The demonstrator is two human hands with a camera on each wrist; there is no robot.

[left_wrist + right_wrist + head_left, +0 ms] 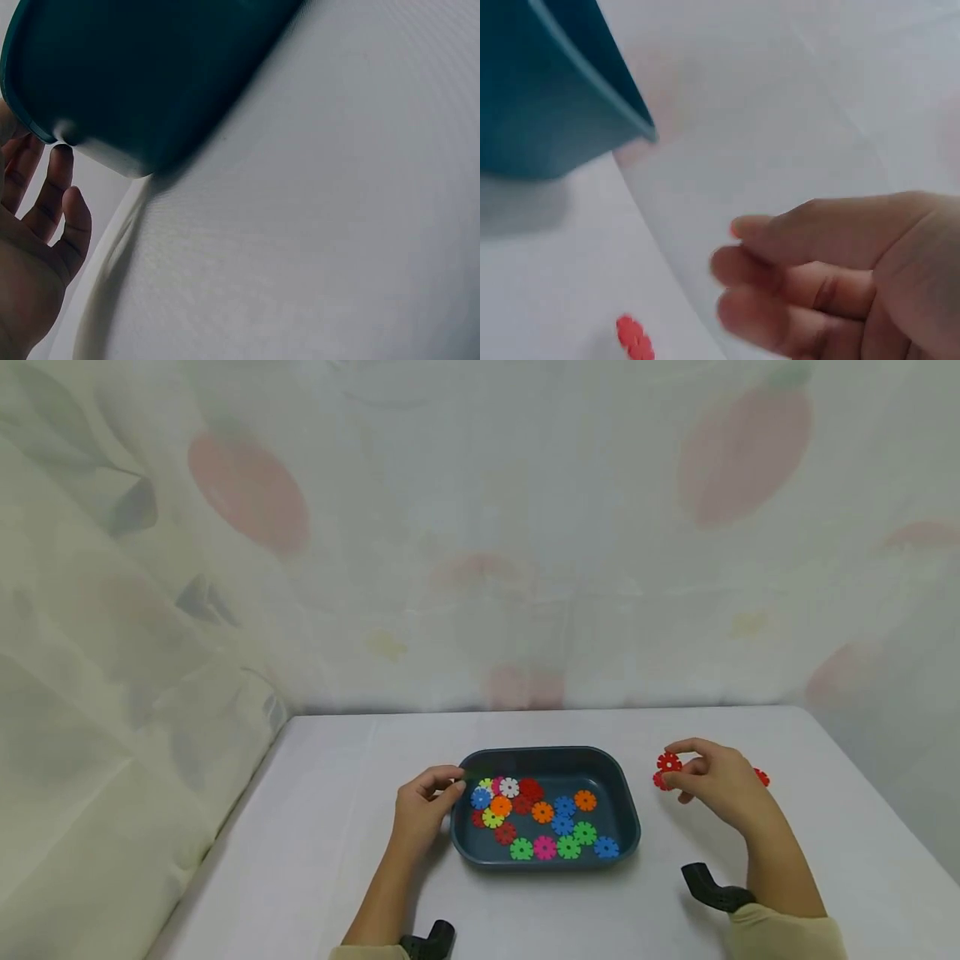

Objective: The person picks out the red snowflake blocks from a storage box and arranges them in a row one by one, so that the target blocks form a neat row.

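Observation:
A dark blue-green tray stands on the table with several notched plastic discs in red, orange, yellow, green, blue, pink and white. My left hand holds the tray's left rim, its thumb and index finger at the edge. In the left wrist view, that hand's fingertips meet the tray. To the right of the tray, my right hand pinches red notched discs between thumb and index finger. The right wrist view shows only a sliver of red at those fingertips.
Another red disc lies on the table, partly hidden behind my right hand; red pieces also show on the table in the right wrist view. A white cloth covers the table. A fruit-patterned curtain hangs behind it.

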